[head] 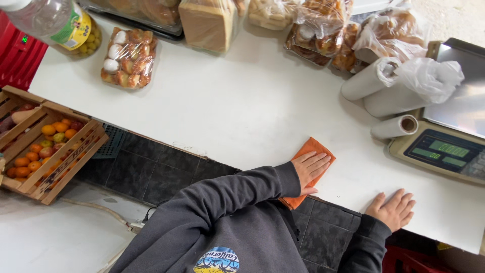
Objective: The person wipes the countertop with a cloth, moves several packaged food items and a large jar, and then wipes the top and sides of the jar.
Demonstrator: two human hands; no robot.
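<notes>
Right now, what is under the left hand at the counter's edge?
An orange cloth lies flat under the left hand on the white counter, one end hanging over the edge. The hand covers the cloth's middle. The right hand rests on bare counter.

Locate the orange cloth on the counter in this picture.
In the head view the orange cloth lies at the white counter's near edge, under the left hand, left of the weighing scale.

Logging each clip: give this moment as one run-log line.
left hand: flat on orange cloth | right hand: flat on white counter | beside: scale
</notes>
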